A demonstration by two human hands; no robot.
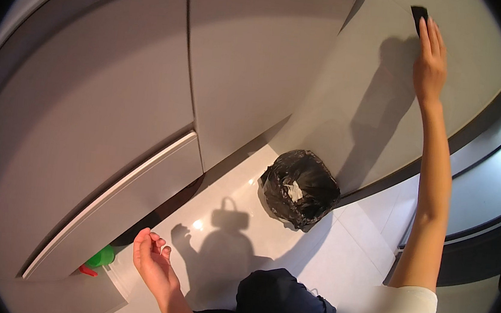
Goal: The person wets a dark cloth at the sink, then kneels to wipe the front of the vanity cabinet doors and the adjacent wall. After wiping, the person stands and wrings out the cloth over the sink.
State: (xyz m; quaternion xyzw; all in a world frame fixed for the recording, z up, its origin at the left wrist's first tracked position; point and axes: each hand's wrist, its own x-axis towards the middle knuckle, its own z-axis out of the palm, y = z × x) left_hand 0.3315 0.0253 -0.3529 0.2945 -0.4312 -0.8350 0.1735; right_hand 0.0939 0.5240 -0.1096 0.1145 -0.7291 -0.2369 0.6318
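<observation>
My right hand [430, 67] is stretched out at the upper right, its fingers flat over a small black piece [418, 16] against the tiled wall [373, 105]. What the black piece is made of cannot be told. My left hand [155, 256] is raised at the lower left with curled fingers and nothing in it, in front of the cabinet's lower drawer. Between the hands, on the floor, stands a waste bin lined with a black plastic bag [282, 205], with crumpled white paper [293, 191] inside.
Large cabinet doors [104, 74] and a drawer front [139, 182] fill the left side. A green object [102, 256] with a red part [88, 270] lies under the cabinet. Light floor tiles [360, 239] reach a dark-framed doorway at the right.
</observation>
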